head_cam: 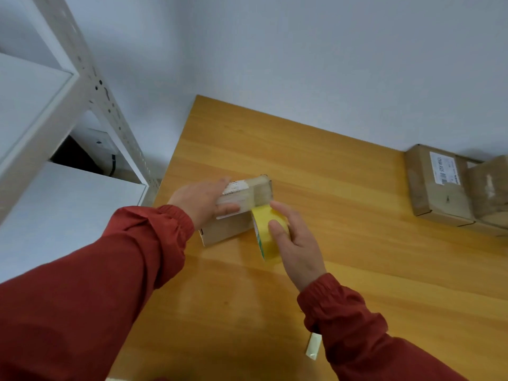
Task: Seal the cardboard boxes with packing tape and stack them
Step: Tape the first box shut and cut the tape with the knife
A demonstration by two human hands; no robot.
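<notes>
A small cardboard box (233, 228) with a white label lies near the left side of the wooden table (343, 215). My left hand (200, 202) grips the box from above, thumb on its near side. A strip of clear tape runs over the box's right end. My right hand (294, 243) holds a yellow roll of packing tape (265, 232) upright against the box's right front corner, fingers curled over the roll.
Two taped cardboard boxes (434, 182) (492, 188) sit at the table's far right by the wall. A white metal shelf rack (90, 86) stands to the left. A short loose piece of tape (313, 346) lies near my right sleeve.
</notes>
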